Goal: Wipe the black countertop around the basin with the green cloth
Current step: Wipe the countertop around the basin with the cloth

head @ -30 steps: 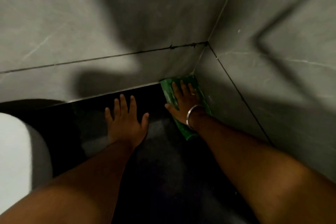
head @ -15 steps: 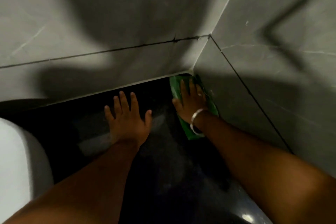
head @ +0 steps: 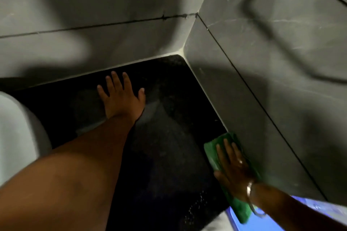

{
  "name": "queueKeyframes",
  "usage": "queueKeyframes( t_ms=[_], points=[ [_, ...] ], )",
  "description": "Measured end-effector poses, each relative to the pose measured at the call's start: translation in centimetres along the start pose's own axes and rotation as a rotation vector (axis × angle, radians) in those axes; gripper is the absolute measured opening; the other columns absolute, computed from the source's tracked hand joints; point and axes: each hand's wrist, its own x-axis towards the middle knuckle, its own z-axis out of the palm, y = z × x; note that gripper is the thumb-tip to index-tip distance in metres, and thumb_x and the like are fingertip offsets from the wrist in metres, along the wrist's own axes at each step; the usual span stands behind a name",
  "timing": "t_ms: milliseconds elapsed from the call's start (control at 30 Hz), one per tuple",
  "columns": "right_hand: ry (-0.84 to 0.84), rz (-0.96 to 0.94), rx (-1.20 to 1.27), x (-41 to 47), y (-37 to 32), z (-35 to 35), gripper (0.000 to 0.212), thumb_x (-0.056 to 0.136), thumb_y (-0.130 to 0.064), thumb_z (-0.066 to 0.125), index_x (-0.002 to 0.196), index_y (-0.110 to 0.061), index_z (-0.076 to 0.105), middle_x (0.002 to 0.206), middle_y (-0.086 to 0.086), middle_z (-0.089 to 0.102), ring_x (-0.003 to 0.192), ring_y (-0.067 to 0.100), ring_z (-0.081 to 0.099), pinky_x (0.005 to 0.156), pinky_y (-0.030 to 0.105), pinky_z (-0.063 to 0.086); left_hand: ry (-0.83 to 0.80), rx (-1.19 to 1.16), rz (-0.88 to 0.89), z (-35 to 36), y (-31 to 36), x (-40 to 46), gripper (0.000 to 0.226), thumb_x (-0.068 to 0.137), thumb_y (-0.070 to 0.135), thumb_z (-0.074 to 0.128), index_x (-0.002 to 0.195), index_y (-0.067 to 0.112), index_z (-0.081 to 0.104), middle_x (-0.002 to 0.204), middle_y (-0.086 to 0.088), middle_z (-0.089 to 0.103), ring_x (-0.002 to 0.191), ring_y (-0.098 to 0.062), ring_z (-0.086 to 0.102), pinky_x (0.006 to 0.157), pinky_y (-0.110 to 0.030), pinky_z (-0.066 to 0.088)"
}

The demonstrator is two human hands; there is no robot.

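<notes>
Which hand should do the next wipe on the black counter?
The right hand. It lies flat on the green cloth, pressing it to the black countertop beside the side wall. The left hand is bare, spread flat near the back wall, apart from the cloth.

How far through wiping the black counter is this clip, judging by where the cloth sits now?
Done, apparently: the back corner of the countertop, now bare, which the cloth covered a second ago. In hand: the right hand presses the green cloth flat along the right wall, near the front edge. Left: the strip by the white basin and under the resting left hand.
</notes>
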Motion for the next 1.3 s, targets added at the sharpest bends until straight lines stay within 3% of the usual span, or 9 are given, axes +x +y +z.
queueKeyframes(
  t_ms=[133,333,500,600,700,900,1100,1200,1300],
  points=[
    [0.1,-0.006,0.023,9.0,-1.7,-2.0,0.072,0.093,-0.054,0.032,0.151,-0.016,0.01,0.159,0.023,0.005,0.144,0.045,0.008,0.117,0.052,0.012,-0.001,0.025,0.004,0.1,-0.1,0.3,0.079,0.093,0.06,0.028,0.156,0.014,0.013,0.164,-0.021,0.007,0.152,-0.038,0.005,0.119,-0.063,0.002],
    [0.236,-0.027,0.027,18.6,-4.3,-5.0,0.071,0.094,-0.052,0.034,0.152,-0.024,0.005,0.161,0.016,0.006,0.145,0.04,0.009,0.118,0.049,0.013,0.107,0.03,0.044,0.9,-0.9,0.1,0.075,0.094,0.059,0.032,0.153,0.014,0.023,0.162,-0.023,0.017,0.15,-0.04,0.014,0.117,-0.063,0.007],
    [0.269,-0.09,0.122,6.8,-1.1,0.5,0.071,0.089,-0.054,0.034,0.15,-0.02,0.021,0.156,0.022,0.023,0.14,0.046,0.024,0.114,0.054,0.025,0.12,-0.026,0.064,0.7,-1.3,-1.3,0.075,0.095,0.061,0.03,0.155,0.017,0.022,0.164,-0.019,0.015,0.151,-0.036,0.015,0.12,-0.058,0.007],
    [0.173,-0.1,0.139,0.0,1.7,3.4,0.073,0.087,-0.057,0.033,0.151,-0.025,0.017,0.159,0.015,0.018,0.144,0.04,0.018,0.113,0.052,0.027,0.138,-0.103,0.021,0.4,-0.8,-4.4,0.073,0.095,0.058,0.035,0.155,0.018,0.02,0.165,-0.015,0.013,0.152,-0.034,0.012,0.12,-0.059,0.005],
    [0.164,-0.059,0.139,-1.0,2.0,4.0,0.073,0.086,-0.058,0.029,0.151,-0.031,0.01,0.161,0.01,0.01,0.146,0.036,0.011,0.114,0.05,0.023,0.087,-0.15,-0.062,0.4,-0.8,-9.5,0.074,0.095,0.056,0.04,0.156,0.017,0.021,0.164,-0.017,0.015,0.151,-0.036,0.014,0.12,-0.059,0.008],
    [0.209,0.042,0.131,-1.1,-1.4,4.6,0.07,0.093,-0.05,0.036,0.152,-0.025,0.007,0.16,0.018,0.008,0.144,0.043,0.01,0.117,0.053,0.013,0.069,0.097,-0.044,1.5,-4.4,-20.5,0.068,0.095,0.055,0.041,0.152,0.019,0.032,0.16,-0.018,0.028,0.147,-0.037,0.027,0.118,-0.056,0.02],
    [0.179,-0.34,0.115,-5.5,-11.3,5.4,0.069,0.086,-0.054,0.034,0.149,-0.028,0.021,0.156,0.016,0.027,0.141,0.043,0.025,0.111,0.055,0.027,0.093,0.116,0.02,1.5,-6.7,-23.1,0.061,0.096,0.049,0.034,0.153,0.027,0.029,0.161,-0.015,0.026,0.148,-0.036,0.024,0.119,-0.054,0.021],
    [0.198,-0.443,0.054,-4.2,-6.2,5.1,0.066,0.089,-0.058,0.023,0.149,-0.031,0.022,0.158,0.013,0.023,0.143,0.039,0.024,0.115,0.049,0.019,0.095,0.094,-0.009,1.6,-6.7,-22.9,0.062,0.097,0.05,0.032,0.154,0.029,0.022,0.164,-0.017,0.017,0.151,-0.034,0.017,0.121,-0.053,0.013],
    [0.242,-0.193,0.056,-2.1,0.8,4.1,0.073,0.089,-0.06,0.003,0.15,-0.025,0.019,0.158,0.018,0.019,0.143,0.043,0.021,0.116,0.051,0.017,0.105,0.107,-0.029,1.5,-6.6,-22.9,0.063,0.098,0.052,0.028,0.155,0.027,0.018,0.164,-0.017,0.013,0.152,-0.033,0.013,0.122,-0.055,0.008]
  ],
)
